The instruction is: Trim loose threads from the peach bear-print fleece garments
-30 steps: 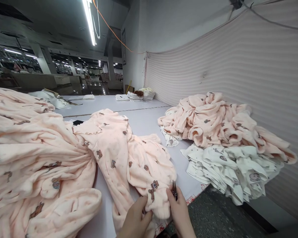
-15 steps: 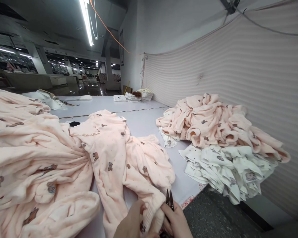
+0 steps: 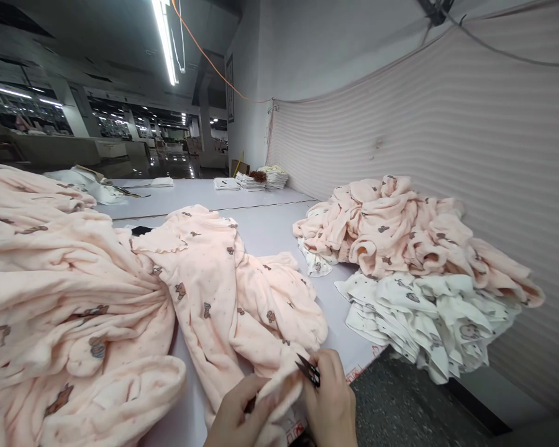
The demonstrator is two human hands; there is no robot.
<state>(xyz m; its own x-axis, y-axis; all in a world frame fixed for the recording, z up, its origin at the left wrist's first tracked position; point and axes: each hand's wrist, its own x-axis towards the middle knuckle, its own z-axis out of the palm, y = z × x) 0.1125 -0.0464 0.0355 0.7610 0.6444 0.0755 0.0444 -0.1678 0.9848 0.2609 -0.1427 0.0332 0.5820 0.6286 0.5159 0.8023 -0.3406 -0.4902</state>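
Observation:
A pink fleece garment (image 3: 223,292) with small bear prints lies spread on the white table (image 3: 270,226). My left hand (image 3: 235,416) is closed on the garment's cuff end at the near table edge. My right hand (image 3: 330,403) grips small dark thread snips (image 3: 307,368), blades pointing left at the cuff fabric, touching or nearly touching it.
A large heap of pink garments (image 3: 60,298) fills the left. At the right sits a pile of pink garments (image 3: 400,230) on folded white printed ones (image 3: 428,316). A striped cloth wall (image 3: 447,124) runs behind. Folded stacks (image 3: 265,178) lie far back. Dark floor (image 3: 400,410) shows below the table edge.
The snips have turned from pointing upward to pointing left at the cuff. My left hand has shifted its hold on the cuff and pulled it slightly toward me.

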